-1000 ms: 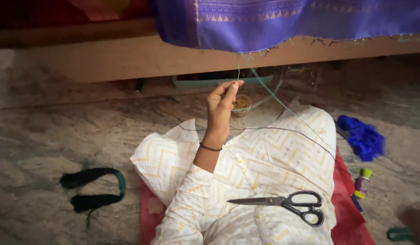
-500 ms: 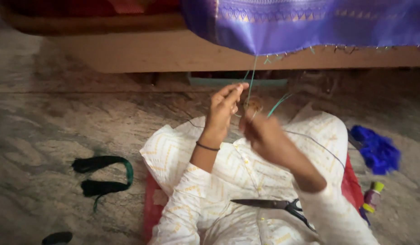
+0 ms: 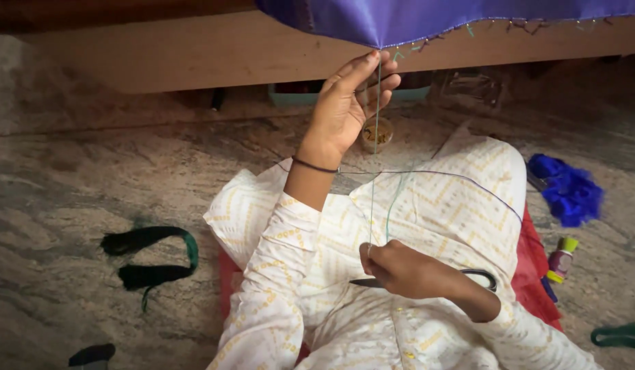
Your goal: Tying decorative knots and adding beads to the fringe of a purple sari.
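Purple cloth (image 3: 427, 20): silky, glossy weave, with a fringed thread edge. Thread (image 3: 375, 116): fine, greenish, faintly shiny. Garment (image 3: 434, 212) on the lap: matt cream cotton-like cloth with a yellow print. Mat (image 3: 536, 264): red, matt fabric. Floor (image 3: 91, 185): polished mottled stone. Ledge (image 3: 194, 55): smooth matt wood. Bottle (image 3: 559, 260): glossy plastic. Blue tuft (image 3: 567, 192): soft fibrous threads.

We see a thin green thread (image 3: 374, 171) running straight and taut, nearly vertical, between our two hands. Its upper end meets the lower edge of a purple cloth (image 3: 399, 20), a smooth, glossy fabric draped over a wooden ledge, with short thread tassels along its hem. The thread's lower end sits over our lap, above the pale patterned garment.
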